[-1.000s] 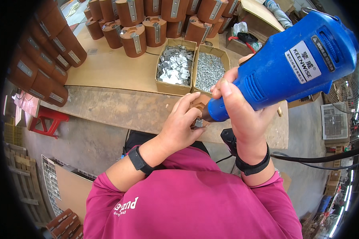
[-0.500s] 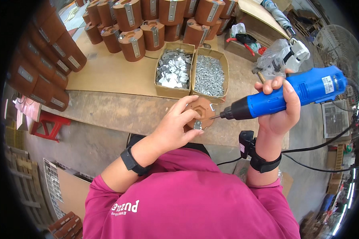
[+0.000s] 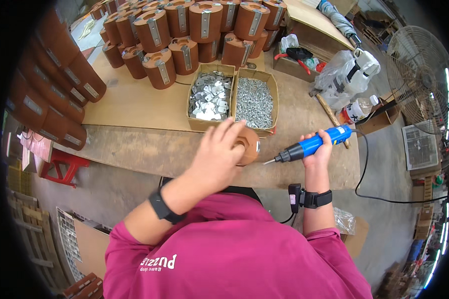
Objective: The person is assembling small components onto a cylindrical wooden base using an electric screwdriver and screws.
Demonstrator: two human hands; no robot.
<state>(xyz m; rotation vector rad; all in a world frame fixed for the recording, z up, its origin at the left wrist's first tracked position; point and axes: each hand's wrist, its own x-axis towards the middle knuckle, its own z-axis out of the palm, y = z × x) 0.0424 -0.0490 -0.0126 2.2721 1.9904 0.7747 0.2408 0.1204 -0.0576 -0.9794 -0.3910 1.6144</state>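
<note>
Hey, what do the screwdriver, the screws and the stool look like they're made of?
Screwdriver: probably hard plastic, its body smooth and solid blue. Screws: bright metal, judging by silvery glints. Stool: likely moulded plastic, uniformly red.

Bright; tube lights (image 3: 432, 268) glaring at right; left hand (image 3: 214, 155) blurred; edges curved, dark

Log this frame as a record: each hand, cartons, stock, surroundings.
Left hand: on a brown round piece; motion-blurred, grip unclear
Right hand: holding a blue power screwdriver, bit pointing left
Left carton: flat metal plates
Right carton: screws
Stock: brown cylinders with metal strips, stacked behind the cartons and at left
Surroundings: wooden bench, bottle, fan, red stool
</note>
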